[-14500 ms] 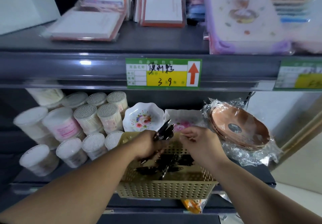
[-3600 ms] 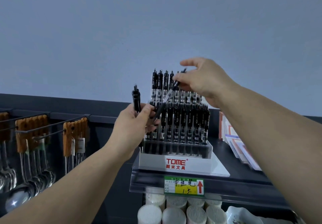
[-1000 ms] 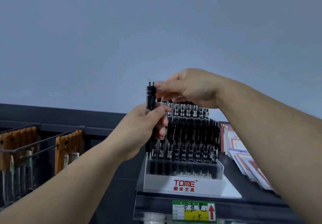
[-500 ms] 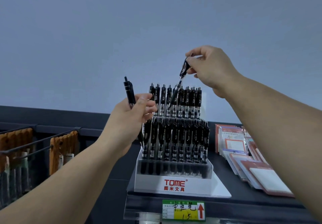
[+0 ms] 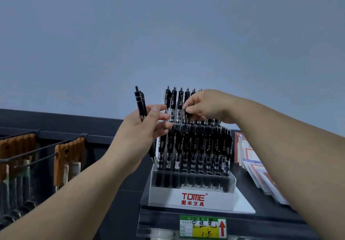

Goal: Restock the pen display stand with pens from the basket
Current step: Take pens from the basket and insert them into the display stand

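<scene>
A white tiered pen display stand (image 5: 192,196), marked TOME in red, stands on the top shelf with rows of black pens (image 5: 194,146) upright in its slots. My left hand (image 5: 143,127) grips one black pen (image 5: 140,103) upright, just left of the stand. My right hand (image 5: 207,107) is over the stand's back row, pinching the top of a black pen (image 5: 187,116) that stands among the others. The basket is out of view.
Wooden-handled utensils (image 5: 65,157) hang on wire hooks at the left. Notepads in red frames (image 5: 255,163) lie on the shelf right of the stand. A green and yellow price label (image 5: 203,226) sits on the shelf edge below. A plain wall rises behind.
My right hand has come down from above the stand, lowering its pen into the back row. My left hand keeps holding its pen beside the stand.
</scene>
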